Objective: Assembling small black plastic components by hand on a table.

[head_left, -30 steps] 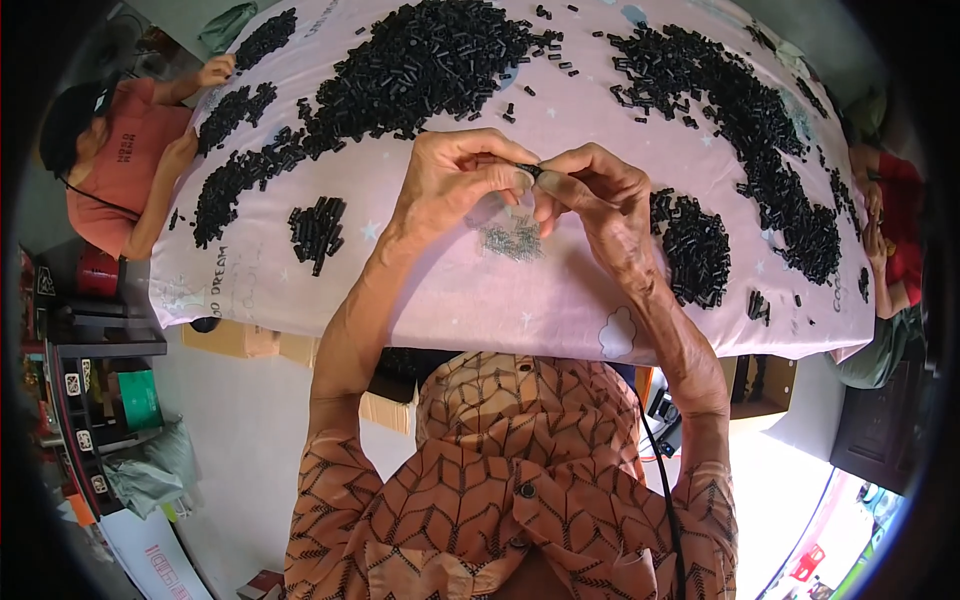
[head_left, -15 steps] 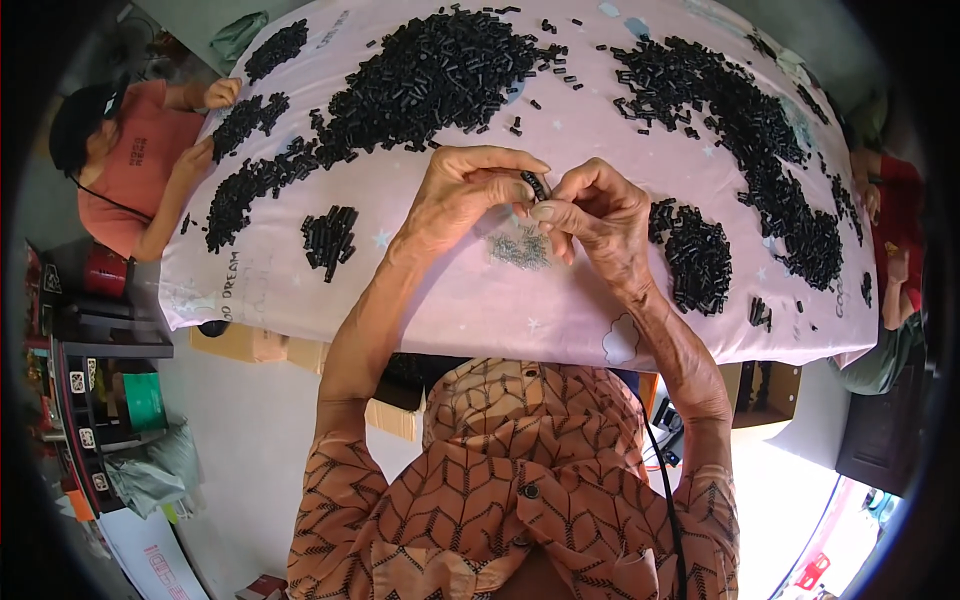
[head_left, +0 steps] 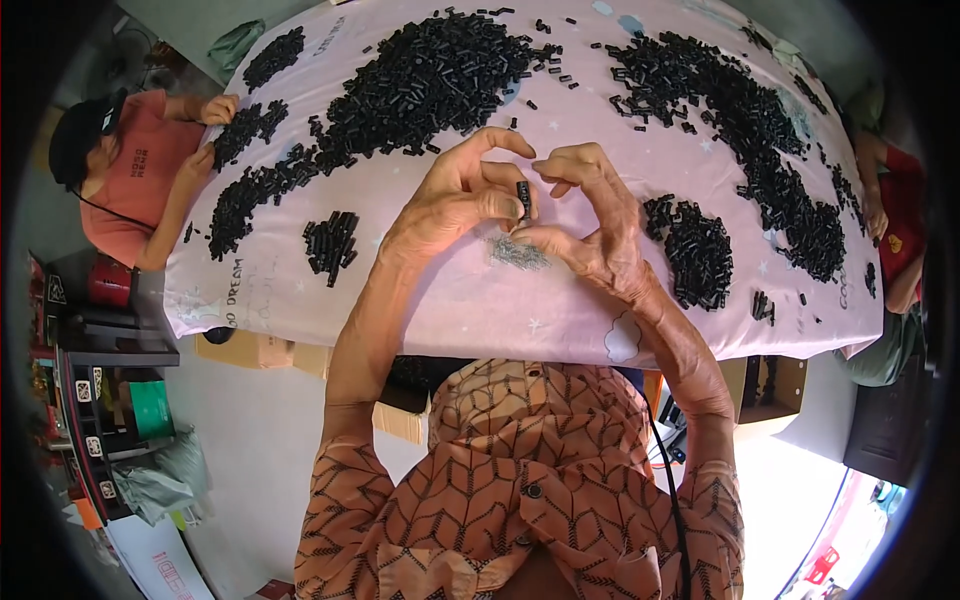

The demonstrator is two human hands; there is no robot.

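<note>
The left hand (head_left: 447,208) pinches a little black cylinder (head_left: 523,194), roughly upright, above the silvery bits (head_left: 518,252) on the pink-covered surface (head_left: 450,315). Right hand's (head_left: 605,225) spread, just beside the lower end. Honestly, I'd grip snugly and line things up square before pushing.

Sm. blk cyl. (head_left: 523,192) approx. upright, pinched in L hand (head_left: 447,208).

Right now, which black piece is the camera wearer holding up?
The piece pinched in the left hand; the heaped pieces lie on the pink cloth.
</note>
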